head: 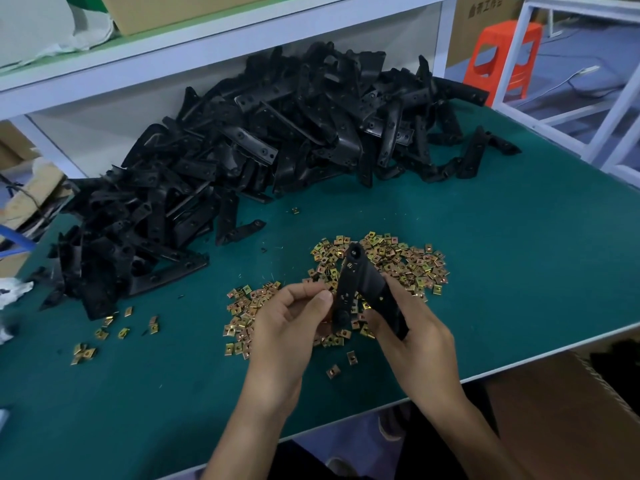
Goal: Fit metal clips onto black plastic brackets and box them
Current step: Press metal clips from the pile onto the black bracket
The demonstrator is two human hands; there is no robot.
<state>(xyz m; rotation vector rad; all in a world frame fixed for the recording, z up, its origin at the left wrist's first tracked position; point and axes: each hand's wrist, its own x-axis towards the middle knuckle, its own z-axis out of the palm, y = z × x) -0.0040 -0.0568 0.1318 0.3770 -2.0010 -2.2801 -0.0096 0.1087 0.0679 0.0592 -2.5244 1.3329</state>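
R hand (pixel 412 327) fingers curl round black bracket (pixel 360 275), over clip pile (pixel 408 261). L hand (pixel 287 323) thumb & forefinger pinch bracket's left edge; clip there unclear.

We see a green work table (pixel 485 271) under a white shelf (pixel 207 46). A cardboard box (pixel 173 8) sits on the shelf, with a crumpled white bag (pixel 52 26) beside it. An orange plastic stool (pixel 502 60) stands on the floor to the right, behind a white tube frame (pixel 616 109). A printed carton (pixel 481 15) is behind the stool. White rag (pixel 10 289) at the table's left edge.
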